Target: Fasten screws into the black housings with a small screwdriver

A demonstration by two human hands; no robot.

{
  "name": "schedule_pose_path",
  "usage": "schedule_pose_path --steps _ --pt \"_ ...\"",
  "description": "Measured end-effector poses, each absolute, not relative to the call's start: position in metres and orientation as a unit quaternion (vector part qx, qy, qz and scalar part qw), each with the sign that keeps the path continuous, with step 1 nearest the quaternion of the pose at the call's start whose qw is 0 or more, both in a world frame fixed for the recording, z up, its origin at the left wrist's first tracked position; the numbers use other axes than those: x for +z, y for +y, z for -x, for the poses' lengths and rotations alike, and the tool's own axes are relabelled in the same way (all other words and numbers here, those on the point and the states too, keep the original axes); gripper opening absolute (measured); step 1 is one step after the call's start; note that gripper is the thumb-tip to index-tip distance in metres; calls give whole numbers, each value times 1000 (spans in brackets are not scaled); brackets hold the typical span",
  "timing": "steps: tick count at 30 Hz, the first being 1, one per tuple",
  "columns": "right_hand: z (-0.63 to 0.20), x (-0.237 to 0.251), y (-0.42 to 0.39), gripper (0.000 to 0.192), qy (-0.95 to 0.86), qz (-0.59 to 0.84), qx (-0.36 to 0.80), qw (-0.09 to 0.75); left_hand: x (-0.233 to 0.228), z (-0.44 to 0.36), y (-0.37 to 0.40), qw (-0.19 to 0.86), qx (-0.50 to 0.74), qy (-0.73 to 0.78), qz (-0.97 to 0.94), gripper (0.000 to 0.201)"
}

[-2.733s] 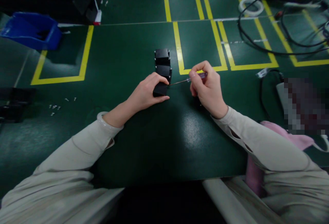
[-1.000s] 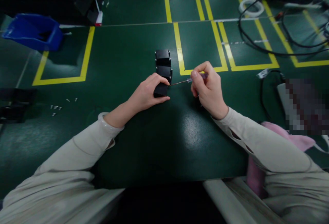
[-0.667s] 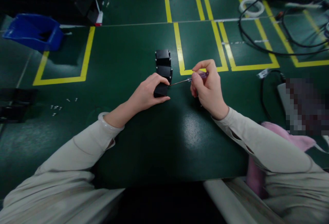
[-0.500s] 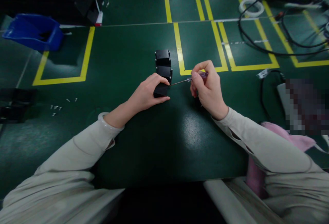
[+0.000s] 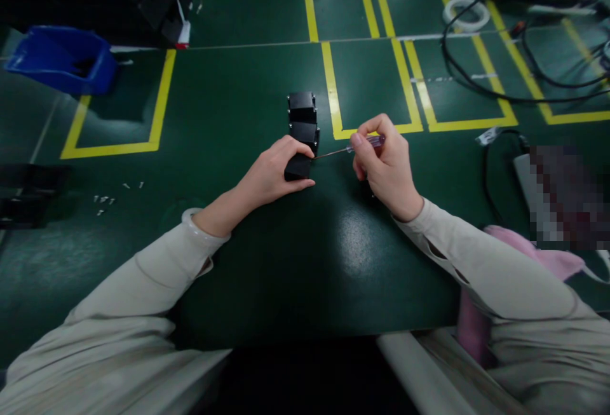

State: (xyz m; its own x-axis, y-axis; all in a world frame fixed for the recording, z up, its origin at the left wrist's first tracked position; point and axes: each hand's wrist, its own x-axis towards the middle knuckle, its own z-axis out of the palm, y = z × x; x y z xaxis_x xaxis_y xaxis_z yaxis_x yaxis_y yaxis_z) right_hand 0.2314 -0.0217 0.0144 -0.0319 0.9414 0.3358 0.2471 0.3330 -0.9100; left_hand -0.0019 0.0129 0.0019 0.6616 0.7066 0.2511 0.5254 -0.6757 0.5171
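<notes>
My left hand [image 5: 274, 170] is closed round a small black block [image 5: 298, 167], thumb along its near side and fingers on its far side. Between the fingers of my right hand [image 5: 384, 164] is a screwdriver [image 5: 367, 142] with a clear purplish handle. Its thin shaft points left, and the tip meets the right side of the held block near my left fingertips. Just beyond stand two similar black blocks [image 5: 303, 102] in a row, with small silver screws at their edges. Something small and dark lies partly hidden under my right hand.
Several loose screws [image 5: 103, 199] lie on the green table left of my forearm, near black parts [image 5: 28, 196]. A blue bin [image 5: 61, 59] stands at the back left. Cables [image 5: 457, 72], a tape roll [image 5: 466, 14] and a pink cloth item [image 5: 528, 250] are on the right.
The fingers of my right hand have shifted slightly on the screwdriver handle. My left hand and the black blocks stay in place.
</notes>
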Motion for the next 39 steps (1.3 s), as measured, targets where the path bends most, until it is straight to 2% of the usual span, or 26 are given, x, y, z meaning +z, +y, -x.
schedule_pose_path --steps 9,29,39 --pt "-230 14 -22 25 -629 447 337 539 1 2 13 204 225 345 -888 37" --pt "-230 14 -22 30 -634 460 328 528 2 2 12 198 230 338 -891 36" --pt "-230 12 -22 26 -626 450 342 537 2 2 13 200 222 347 -889 35"
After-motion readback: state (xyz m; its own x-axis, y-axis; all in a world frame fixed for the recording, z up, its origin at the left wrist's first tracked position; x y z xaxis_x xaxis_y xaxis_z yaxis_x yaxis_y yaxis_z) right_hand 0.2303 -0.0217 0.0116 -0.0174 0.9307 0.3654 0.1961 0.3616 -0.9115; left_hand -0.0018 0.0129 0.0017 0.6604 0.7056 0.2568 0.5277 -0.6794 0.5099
